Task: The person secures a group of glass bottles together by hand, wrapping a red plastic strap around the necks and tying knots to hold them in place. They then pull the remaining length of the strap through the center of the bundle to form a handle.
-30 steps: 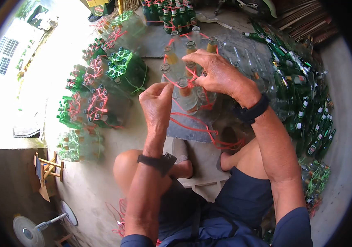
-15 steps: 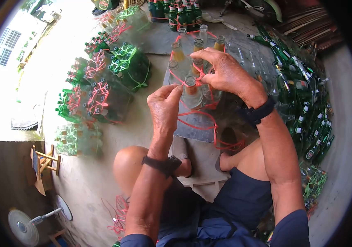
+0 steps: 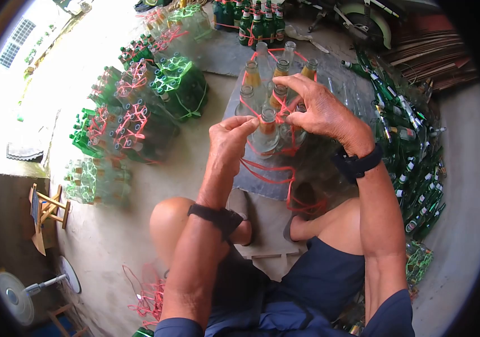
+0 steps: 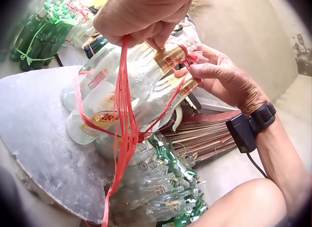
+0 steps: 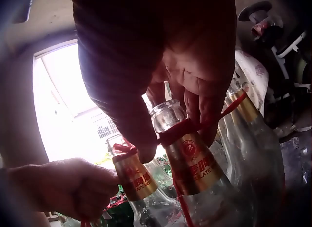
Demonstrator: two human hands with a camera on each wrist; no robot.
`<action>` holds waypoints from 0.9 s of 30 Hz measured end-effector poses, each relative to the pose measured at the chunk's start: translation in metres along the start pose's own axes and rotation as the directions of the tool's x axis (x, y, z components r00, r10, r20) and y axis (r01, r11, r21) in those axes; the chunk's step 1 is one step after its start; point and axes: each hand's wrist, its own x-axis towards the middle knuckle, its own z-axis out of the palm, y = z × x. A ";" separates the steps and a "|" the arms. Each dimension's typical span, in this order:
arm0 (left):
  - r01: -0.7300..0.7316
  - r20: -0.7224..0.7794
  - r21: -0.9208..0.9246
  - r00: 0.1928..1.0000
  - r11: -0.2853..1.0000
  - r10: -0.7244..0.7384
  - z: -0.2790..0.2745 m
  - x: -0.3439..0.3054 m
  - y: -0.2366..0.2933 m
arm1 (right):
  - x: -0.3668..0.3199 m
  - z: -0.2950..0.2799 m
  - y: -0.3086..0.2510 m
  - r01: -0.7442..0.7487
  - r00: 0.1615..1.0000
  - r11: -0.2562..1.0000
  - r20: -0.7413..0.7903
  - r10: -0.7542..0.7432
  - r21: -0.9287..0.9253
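Observation:
Clear glass bottles (image 3: 267, 140) with gold neck labels stand grouped on a grey board (image 3: 259, 182), red twine (image 4: 125, 105) looped round their necks and bodies. My left hand (image 3: 230, 140) pinches the twine beside the front bottle; in the left wrist view several strands hang down from its fingers. My right hand (image 3: 330, 115) is curled around the bottle necks, thumb and fingers at the red twine. In the right wrist view a bottle neck (image 5: 168, 117) with a gold label stands between the right hand's thumb and fingers, red twine wrapped under its rim.
Tied bundles of green and clear bottles (image 3: 181, 87) stand on the floor at the left. Loose green bottles (image 3: 403, 132) lie piled at the right. A fan (image 3: 14, 297) and a small wooden stool (image 3: 51, 209) are at the lower left. Red twine (image 3: 150, 295) lies by the knee.
The head view has shifted, so the bottles and hands appear slightly further right. Both hands remain at the same bottle necks, with little visible change in their hold.

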 end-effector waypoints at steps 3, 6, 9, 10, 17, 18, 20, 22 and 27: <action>0.019 0.036 0.020 0.999 1.000 -0.019 -0.002 0.003 0.002 | -0.004 -0.004 -0.008 -0.015 1.000 0.999 0.009 0.015 -0.039; 0.028 0.046 0.042 0.998 0.999 -0.030 -0.004 0.008 0.000 | -0.003 -0.006 -0.010 -0.038 0.999 0.997 -0.026 0.039 0.062; -0.061 0.028 0.052 0.998 0.997 0.060 0.001 0.013 -0.007 | 0.005 -0.006 -0.007 0.178 0.966 0.977 -0.172 -0.195 -0.114; -0.078 0.020 0.064 0.997 0.995 0.077 0.002 0.013 -0.008 | 0.010 -0.004 -0.009 0.227 0.952 0.955 -0.165 -0.259 -0.191; -0.059 -0.067 -0.014 0.996 0.998 0.058 0.012 0.018 -0.012 | 0.022 0.018 -0.023 0.319 0.932 0.817 0.003 -0.363 -0.481; -0.058 -0.069 -0.018 0.996 0.998 0.057 0.012 0.019 -0.014 | 0.023 0.018 -0.025 0.322 0.931 0.816 0.007 -0.364 -0.481; -0.064 -0.091 0.030 0.994 0.998 0.066 0.012 0.021 -0.016 | 0.027 0.017 -0.027 0.337 0.938 0.779 0.124 -0.323 -0.529; -0.055 -0.099 -0.003 0.994 0.998 0.054 0.014 0.022 -0.016 | 0.033 0.012 -0.022 0.335 0.942 0.785 0.178 -0.284 -0.522; -0.021 -0.143 -0.057 0.990 0.998 0.013 0.020 0.020 -0.017 | 0.050 0.004 -0.035 0.316 0.924 0.770 0.363 -0.118 -0.554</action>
